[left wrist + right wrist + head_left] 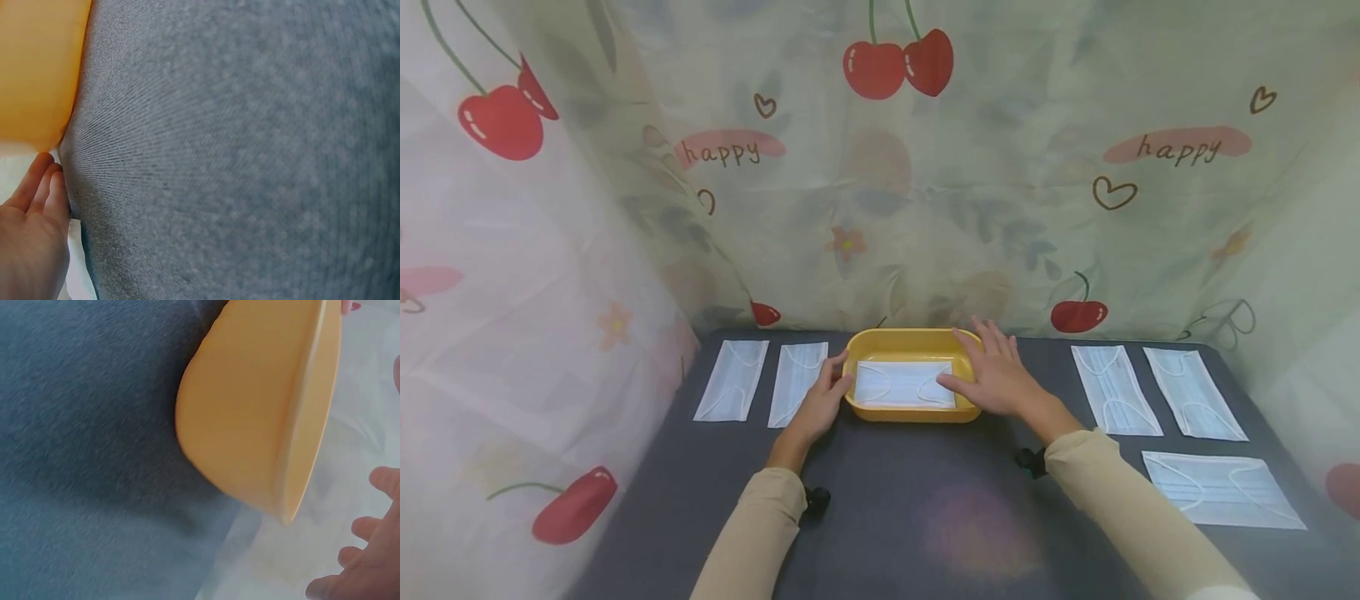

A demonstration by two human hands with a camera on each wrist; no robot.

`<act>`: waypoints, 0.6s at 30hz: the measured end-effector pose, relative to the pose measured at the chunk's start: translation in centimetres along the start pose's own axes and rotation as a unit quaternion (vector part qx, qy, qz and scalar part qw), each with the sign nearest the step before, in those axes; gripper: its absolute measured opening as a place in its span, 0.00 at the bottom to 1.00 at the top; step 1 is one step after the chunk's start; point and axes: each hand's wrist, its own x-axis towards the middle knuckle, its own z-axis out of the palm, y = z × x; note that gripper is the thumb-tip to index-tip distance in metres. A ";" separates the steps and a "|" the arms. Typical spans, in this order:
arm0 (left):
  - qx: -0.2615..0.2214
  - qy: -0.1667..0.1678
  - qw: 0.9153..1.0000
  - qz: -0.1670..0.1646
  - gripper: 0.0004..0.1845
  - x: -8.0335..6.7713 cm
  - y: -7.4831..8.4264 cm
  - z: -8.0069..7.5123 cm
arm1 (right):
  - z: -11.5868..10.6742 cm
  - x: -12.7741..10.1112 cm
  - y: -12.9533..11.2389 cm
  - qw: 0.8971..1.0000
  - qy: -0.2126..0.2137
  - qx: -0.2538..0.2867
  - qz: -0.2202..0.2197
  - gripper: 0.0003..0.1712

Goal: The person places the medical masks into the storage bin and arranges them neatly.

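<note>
A yellow plastic tray (pixel 910 414) stands near the back edge of the table, with a white face mask (pixel 904 384) lying flat inside it, its ear loops on top. At the tray's left end is my left hand (pixel 822 404), fingers against the outer wall; in the left wrist view the left hand (pixel 37 231) shows nearly straight fingers at the tray's lower edge. My right hand (pixel 996 375) is over the tray's right end, fingers spread, thumb above the mask. In the right wrist view the right hand (pixel 375 550) appears apart from the tray wall (pixel 250 412).
Left of the tray lie two face masks, an outer mask (pixel 732 381) and an inner mask (pixel 793 379) partly behind my left hand. On the right are two upright masks (pixel 1116 390) (pixel 1195 393) and a sideways mask (pixel 1232 492). A printed curtain (pixel 925 167) surrounds the dark table (pixel 887 500).
</note>
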 end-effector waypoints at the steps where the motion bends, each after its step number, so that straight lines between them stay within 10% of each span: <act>1: 0.000 0.001 1.000 0.001 0.27 0.0 0.0 0.0 | -0.1 -0.2 0.1 1.000 0.003 0.001 0.000 0.51; 18: 0.001 0.002 1.000 0.004 0.27 -0.1 -0.2 0.0 | -0.1 -3.0 3.3 0.998 0.020 -0.056 0.036 0.51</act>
